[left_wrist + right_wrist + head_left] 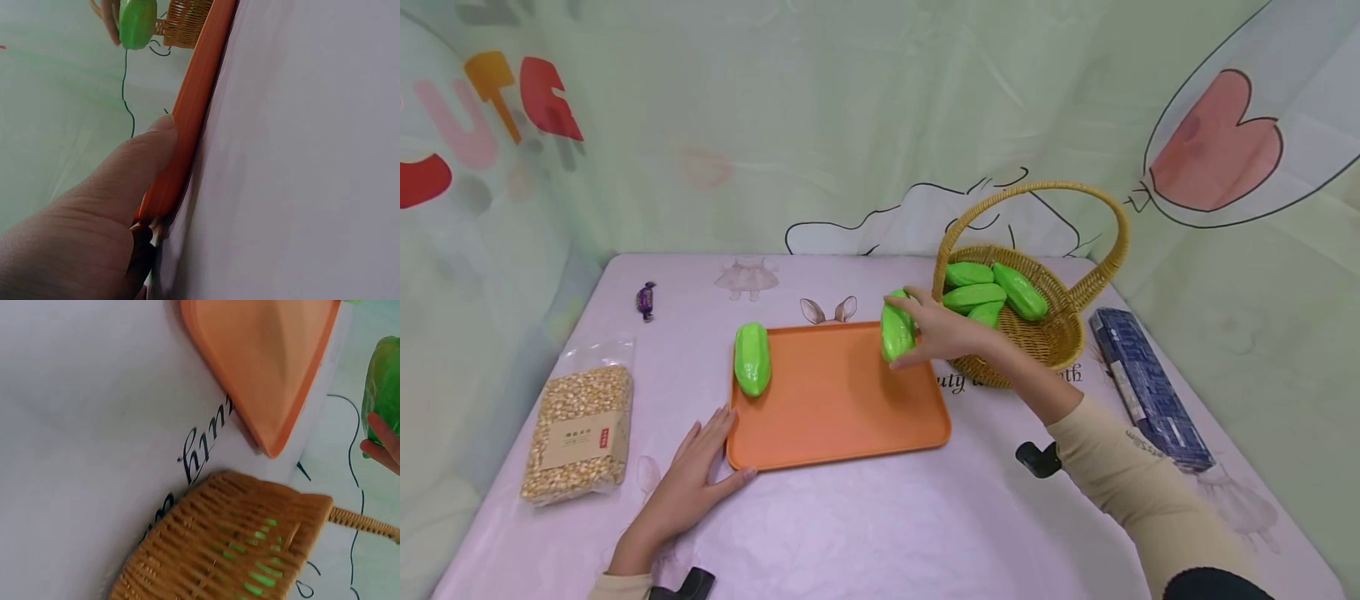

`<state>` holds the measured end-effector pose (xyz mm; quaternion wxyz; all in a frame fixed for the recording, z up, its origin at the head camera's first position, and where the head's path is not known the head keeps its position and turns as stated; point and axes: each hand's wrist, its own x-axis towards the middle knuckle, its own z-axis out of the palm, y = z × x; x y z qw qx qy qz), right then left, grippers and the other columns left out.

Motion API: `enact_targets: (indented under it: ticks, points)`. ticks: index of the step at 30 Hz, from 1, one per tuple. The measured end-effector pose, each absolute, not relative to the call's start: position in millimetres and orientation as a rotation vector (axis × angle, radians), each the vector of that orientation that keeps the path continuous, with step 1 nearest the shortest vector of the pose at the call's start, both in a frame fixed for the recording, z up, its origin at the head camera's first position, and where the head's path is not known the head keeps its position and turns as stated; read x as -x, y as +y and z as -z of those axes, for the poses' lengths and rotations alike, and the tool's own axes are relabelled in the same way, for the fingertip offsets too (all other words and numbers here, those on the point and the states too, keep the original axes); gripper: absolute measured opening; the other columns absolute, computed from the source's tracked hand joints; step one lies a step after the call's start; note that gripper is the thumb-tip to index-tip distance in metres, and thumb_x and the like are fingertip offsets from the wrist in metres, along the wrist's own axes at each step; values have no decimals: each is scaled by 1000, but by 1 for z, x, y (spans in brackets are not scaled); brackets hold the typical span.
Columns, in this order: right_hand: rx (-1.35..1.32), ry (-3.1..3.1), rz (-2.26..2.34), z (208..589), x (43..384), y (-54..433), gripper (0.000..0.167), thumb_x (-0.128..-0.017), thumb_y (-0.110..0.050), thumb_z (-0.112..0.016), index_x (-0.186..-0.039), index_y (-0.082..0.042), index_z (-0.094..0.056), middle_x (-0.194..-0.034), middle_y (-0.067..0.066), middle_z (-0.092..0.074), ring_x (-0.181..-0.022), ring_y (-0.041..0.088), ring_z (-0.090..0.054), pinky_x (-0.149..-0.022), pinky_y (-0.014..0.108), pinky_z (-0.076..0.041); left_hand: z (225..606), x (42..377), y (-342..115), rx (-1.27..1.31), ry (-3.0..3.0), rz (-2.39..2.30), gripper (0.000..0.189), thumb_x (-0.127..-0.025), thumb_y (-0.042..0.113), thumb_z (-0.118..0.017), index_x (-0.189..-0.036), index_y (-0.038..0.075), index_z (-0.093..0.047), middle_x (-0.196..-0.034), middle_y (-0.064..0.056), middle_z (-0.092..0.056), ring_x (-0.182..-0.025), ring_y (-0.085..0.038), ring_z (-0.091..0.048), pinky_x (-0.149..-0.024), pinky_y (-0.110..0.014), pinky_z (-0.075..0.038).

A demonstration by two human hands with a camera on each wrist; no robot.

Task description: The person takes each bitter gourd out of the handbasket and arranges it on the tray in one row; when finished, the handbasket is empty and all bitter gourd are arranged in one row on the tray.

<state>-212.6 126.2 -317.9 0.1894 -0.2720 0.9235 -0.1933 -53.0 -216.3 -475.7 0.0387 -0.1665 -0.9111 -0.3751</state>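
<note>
Curling our right fingers [912,307] round a green gourd-like piece [897,335] at the far right of the orange tray [835,408], we rest extended left fingers [715,427] against its near-left corner, probably to steady it.

Lilac-covered table [865,533] carried a loose spread

An orange tray [827,400] lay flat near the middle; just beside its far right corner stood a wicker basket [1067,337] with a tall handle; at the left lay a clear bag of yellow kernels [580,429], labelled in front; beyond it, well apart, sat a small purple-wrapped sweet [645,301]; along the right edge stretched a long dark-blue patterned packet [1150,387]; the covering bore a printed dress [747,277] and rabbit ears [828,310].
</note>
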Motion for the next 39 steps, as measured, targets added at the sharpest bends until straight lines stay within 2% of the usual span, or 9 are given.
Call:
enact_targets:
  ticks: [6,13,19,27,35,39]
  points:
    - [814,2553,533,329,218,105,101,-75,-35,-81,-152,-11,-21,-152,27,-2,-125,39,-38,-97,51,-42,476,53,-217,511,-2791,1150,82,-86,37,-69,-145,-4,-31,-148,-20,-32,-139,-35,-20,-115,-35,0]
    - [895,2513,552,335,222,80,99,-74,-33,-82,-150,-9,-24,-151,27,-7,-120,36,-42,-98,46,-42,478,54,-216,513,-2788,1148,81,-86,37,-69,-145,-4,-31,-148,-20,-32,-139,-35,-20,-115,-35,0]
    - [914,2476,529,340,224,61,100,-74,-35,-82,-151,-11,-22,-152,24,-7,-126,34,-37,-101,44,-40,476,54,-216,500,-2805,1151,82,-86,39,-69,-146,-3,-30,-149,-19,-31,-139,-33,-20,-115,-35,0]
    - [955,2453,521,352,229,40,100,-73,-31,-83,-150,-7,-24,-150,28,-9,-134,40,-25,-107,45,-33,475,55,-216,470,-2840,1151,85,-86,43,-67,-147,-2,-29,-150,-17,-29,-140,-32,-18,-115,-34,0]
    - [972,2424,491,363,231,23,98,-74,-31,-83,-149,-6,-25,-151,28,-6,-136,39,-22,-107,45,-33,476,56,-217,464,-2858,1163,86,-86,44,-67,-148,-1,-28,-151,-16,-27,-141,-29,-17,-115,-32,2]
    - [995,2424,478,368,231,15,98,-74,-32,-83,-149,-6,-26,-151,28,-8,-134,39,-26,-107,45,-33,475,55,-217,462,-2852,1164,86,-86,45,-67,-147,-1,-28,-151,-17,-28,-141,-30,-17,-115,-33,2]
